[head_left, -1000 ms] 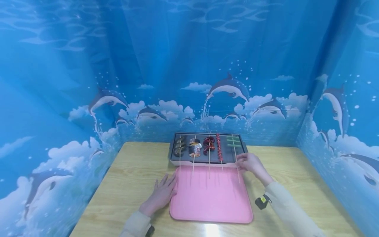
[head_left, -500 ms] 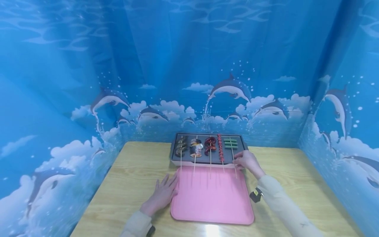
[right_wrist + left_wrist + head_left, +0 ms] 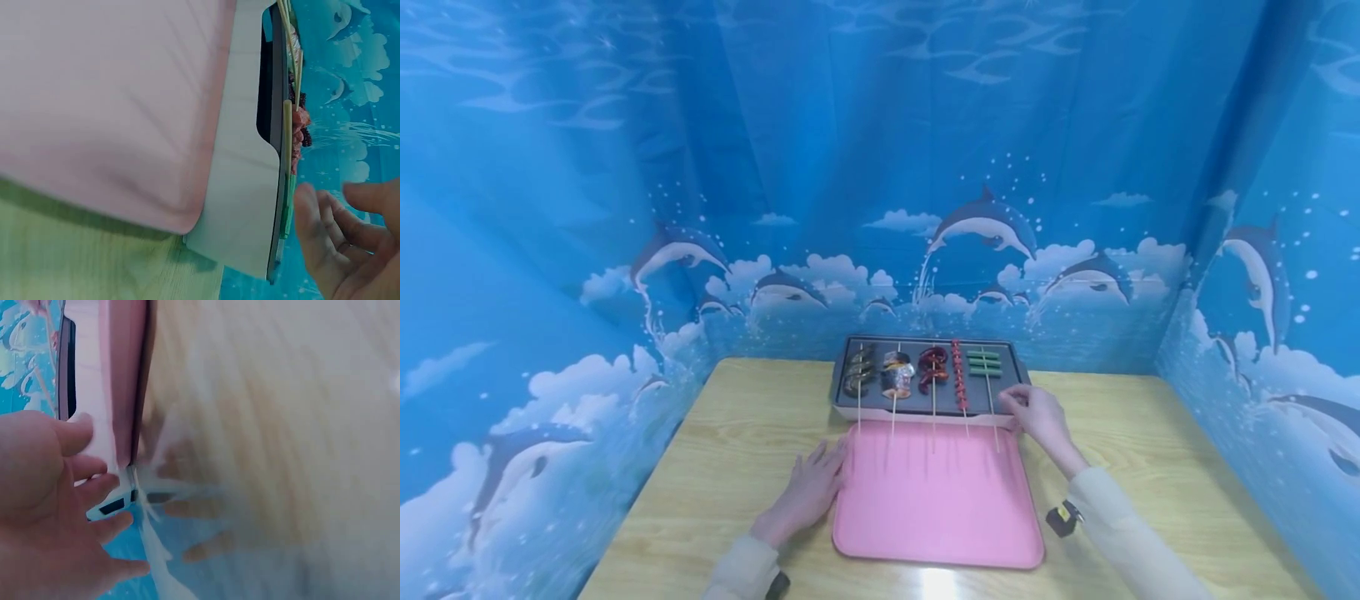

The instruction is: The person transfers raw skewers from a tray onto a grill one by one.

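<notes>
My right hand (image 3: 1039,421) hovers at the front right corner of a dark grill pan (image 3: 976,397). Its thumb and fingers stand apart around nothing in the right wrist view. The nearest skewer holds green vegetable pieces (image 3: 984,367). Left of it lie a red beaded skewer (image 3: 958,375), a dark red skewer (image 3: 932,367), a skewer of banded chunks (image 3: 896,379) and a dark curled one (image 3: 858,371). My left hand (image 3: 805,492), fingers spread, is at the left edge of the pink tray (image 3: 936,508); whether it touches is unclear.
The tray sits directly in front of the grill, and the skewer sticks reach out over it. Both are on a wooden table (image 3: 752,400). A blue dolphin-printed curtain (image 3: 880,167) encloses the back and sides.
The green skewer has shifted left and settled on the pan. My right hand has let go of its stick and moved slightly right. My left hand has barely moved.
</notes>
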